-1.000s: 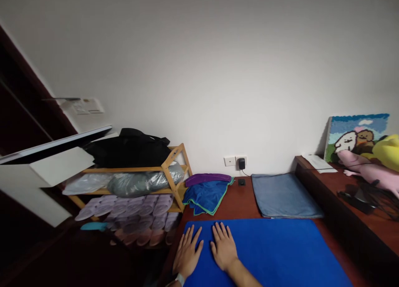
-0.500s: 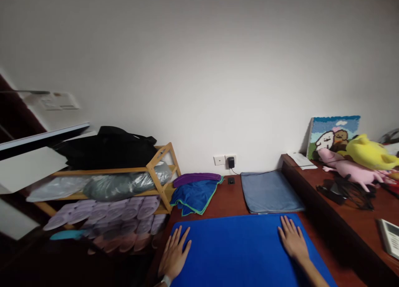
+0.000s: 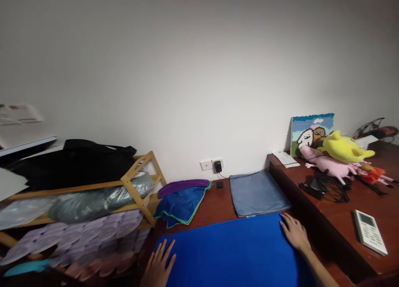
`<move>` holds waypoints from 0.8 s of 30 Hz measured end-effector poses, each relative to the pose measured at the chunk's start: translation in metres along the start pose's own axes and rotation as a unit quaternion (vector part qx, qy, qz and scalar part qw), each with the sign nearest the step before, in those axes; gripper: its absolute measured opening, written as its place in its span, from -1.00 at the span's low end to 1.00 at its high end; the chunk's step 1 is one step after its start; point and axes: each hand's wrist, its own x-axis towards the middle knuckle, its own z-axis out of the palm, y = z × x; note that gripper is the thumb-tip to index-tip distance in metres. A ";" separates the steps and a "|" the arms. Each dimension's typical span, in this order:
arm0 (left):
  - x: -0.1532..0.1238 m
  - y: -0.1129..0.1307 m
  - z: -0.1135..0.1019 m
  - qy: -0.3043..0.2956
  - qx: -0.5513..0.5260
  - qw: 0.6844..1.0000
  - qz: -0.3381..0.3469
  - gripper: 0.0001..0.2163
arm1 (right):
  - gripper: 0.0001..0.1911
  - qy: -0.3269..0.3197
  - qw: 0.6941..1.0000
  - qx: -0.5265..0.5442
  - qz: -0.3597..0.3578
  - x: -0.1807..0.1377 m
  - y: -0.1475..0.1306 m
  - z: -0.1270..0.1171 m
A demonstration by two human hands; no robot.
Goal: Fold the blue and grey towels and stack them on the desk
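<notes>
A bright blue cloth point(image 3: 230, 253) lies spread flat on the reddish-brown table point(image 3: 215, 208). At its left edge my left hand point(image 3: 158, 262) rests with fingers stretched out, partly cut off by the bottom of the view. My right hand point(image 3: 294, 233) lies over the cloth's far right corner, its fingers extended and a little bent. Behind the cloth is a folded grey-blue cloth point(image 3: 258, 193). To the left of that lie a crumpled blue cloth with green edging point(image 3: 183, 206) and a purple cloth point(image 3: 181, 188).
At the left stands a wooden rack point(image 3: 140, 187) with slippers point(image 3: 84, 235) and a black bag point(image 3: 75, 164). A charger point(image 3: 217, 166) sits in the wall socket. The raised right-hand surface holds plush toys point(image 3: 346, 148), a black cable point(image 3: 338, 191) and a white remote or calculator point(image 3: 370, 232).
The view has turned to the right. My right hand has shifted from the cloth's upper right area onto its far right corner. My left hand stays by the left edge.
</notes>
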 end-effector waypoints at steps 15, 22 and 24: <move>-0.010 0.213 -0.034 0.080 -0.142 0.977 0.137 -0.66 | -0.37 -0.001 0.995 0.097 0.002 0.012 0.010 -0.004; -0.076 0.520 0.019 -0.055 -0.277 0.882 0.377 -0.62 | -0.36 0.009 0.991 0.134 -0.003 0.013 0.012 -0.002; -0.077 0.547 0.026 -0.053 -0.296 0.871 0.389 -0.57 | -0.35 0.012 0.990 0.143 -0.008 0.013 0.012 0.000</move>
